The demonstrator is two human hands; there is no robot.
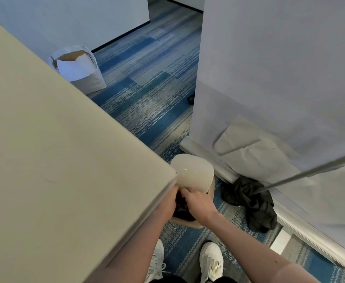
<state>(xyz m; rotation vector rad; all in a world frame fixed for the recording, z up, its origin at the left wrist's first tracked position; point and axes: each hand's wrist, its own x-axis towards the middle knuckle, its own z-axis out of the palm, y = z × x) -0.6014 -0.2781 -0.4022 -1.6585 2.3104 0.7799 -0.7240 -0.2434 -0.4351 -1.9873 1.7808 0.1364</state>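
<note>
right hand [198,203] seemingly pinching dark liner [184,212], beige pale-lidded bin [194,176]; left hand [172,198] fingers hidden

Worn head camera looks steeply down past the table [65,139] onto carpet [147,88]; bin [194,172] close below.

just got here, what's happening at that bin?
A person stands at the corner of the table, both hands down at a small beige bin on the carpet. Its pale lid is tipped up. The right hand seems to pinch the dark liner inside; the left hand is mostly hidden by the table edge.
</note>
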